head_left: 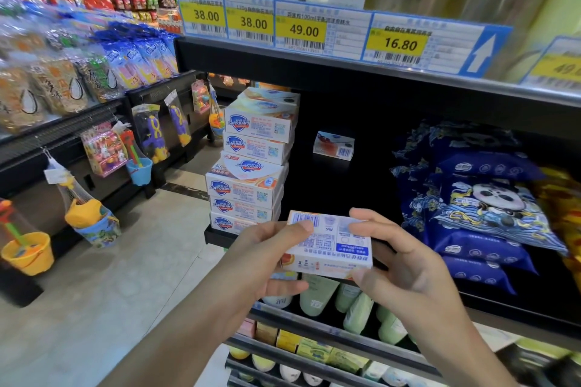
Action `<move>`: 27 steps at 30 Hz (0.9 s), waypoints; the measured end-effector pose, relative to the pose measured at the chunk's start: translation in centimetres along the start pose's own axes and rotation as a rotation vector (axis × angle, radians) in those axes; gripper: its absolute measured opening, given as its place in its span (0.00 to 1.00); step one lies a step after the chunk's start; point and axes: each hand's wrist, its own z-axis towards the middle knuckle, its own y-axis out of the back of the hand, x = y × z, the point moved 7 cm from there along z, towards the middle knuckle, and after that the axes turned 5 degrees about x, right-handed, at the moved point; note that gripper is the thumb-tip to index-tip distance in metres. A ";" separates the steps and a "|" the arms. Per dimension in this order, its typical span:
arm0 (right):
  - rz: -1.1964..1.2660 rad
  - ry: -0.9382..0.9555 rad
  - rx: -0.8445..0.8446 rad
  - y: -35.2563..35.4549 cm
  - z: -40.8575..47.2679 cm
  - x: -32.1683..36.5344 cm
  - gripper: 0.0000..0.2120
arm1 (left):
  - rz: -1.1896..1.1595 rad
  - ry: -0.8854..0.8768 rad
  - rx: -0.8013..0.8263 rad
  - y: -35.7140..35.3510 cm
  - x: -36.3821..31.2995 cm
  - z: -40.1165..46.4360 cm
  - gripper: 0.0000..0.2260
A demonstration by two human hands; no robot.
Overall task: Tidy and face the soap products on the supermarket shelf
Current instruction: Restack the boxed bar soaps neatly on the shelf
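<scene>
I hold a white soap box (pixel 330 245) in front of the black shelf, its barcode side up and its print upside down. My left hand (pixel 264 258) grips its left end with the thumb on top. My right hand (pixel 405 261) grips its right end. A stack of several Safeguard soap boxes (pixel 251 179) stands at the shelf's left end, front boxes lower than the back ones, one box lying with its logo upside down. A single small soap box (pixel 334 146) sits alone deep on the shelf.
Blue panda-print packs (pixel 481 214) fill the shelf's right side, with dark open shelf (pixel 342 185) between them and the stack. Price tags (pixel 301 30) line the shelf above. Pale green tubes (pixel 317 295) lie on the shelf below. Toys hang along the aisle at left.
</scene>
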 end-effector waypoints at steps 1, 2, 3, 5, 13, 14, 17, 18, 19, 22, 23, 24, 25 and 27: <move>-0.006 0.002 0.004 0.0 0.0 -0.1 0.22 | 0.001 0.010 0.006 0.0 0.0 0.0 0.17; -0.012 -0.001 0.005 0.0 0.0 -0.2 0.23 | 0.001 0.018 0.013 0.1 0.0 0.0 0.14; -0.017 -0.004 0.005 -0.1 0.0 -0.3 0.23 | 0.002 0.023 0.020 0.1 0.0 0.0 0.12; -0.028 -0.013 0.004 -0.1 0.0 -0.3 0.25 | 0.020 0.020 0.028 0.1 -0.1 -0.1 0.10; -0.063 -0.081 -0.015 0.3 -0.1 0.2 0.31 | 0.126 -0.126 0.023 0.0 -1.0 -0.1 0.12; -0.064 -0.111 -0.042 0.6 -0.1 0.1 0.30 | 0.133 -0.144 0.026 -0.1 -1.1 -0.1 0.13; -0.070 -0.214 -0.137 1.2 0.1 -0.2 0.23 | 0.136 -0.194 0.035 -0.3 -1.5 0.0 0.14; -0.067 -0.248 -0.160 1.3 0.1 -0.3 0.23 | 0.144 -0.210 0.034 -0.4 -1.6 0.0 0.15; -0.063 -0.281 -0.169 1.4 0.2 -0.3 0.23 | 0.157 -0.227 0.037 -0.4 -1.8 0.0 0.15; -0.038 -0.369 -0.156 1.2 0.3 -0.4 0.23 | 0.206 -0.281 0.061 -0.8 -2.1 0.0 0.17; -0.021 -0.391 -0.153 1.2 0.4 -0.4 0.23 | 0.222 -0.299 0.066 -0.8 -2.2 -0.1 0.17; 0.000 -0.411 -0.150 1.1 0.4 -0.5 0.23 | 0.240 -0.315 0.069 -0.9 -2.3 -0.1 0.17; 0.029 -0.430 -0.144 1.0 0.5 -0.5 0.24 | 0.256 -0.330 0.072 -0.9 -2.3 -0.1 0.18; 0.090 -0.468 -0.124 0.8 0.7 -0.6 0.26 | 0.284 -0.353 0.084 -1.0 -2.3 0.0 0.18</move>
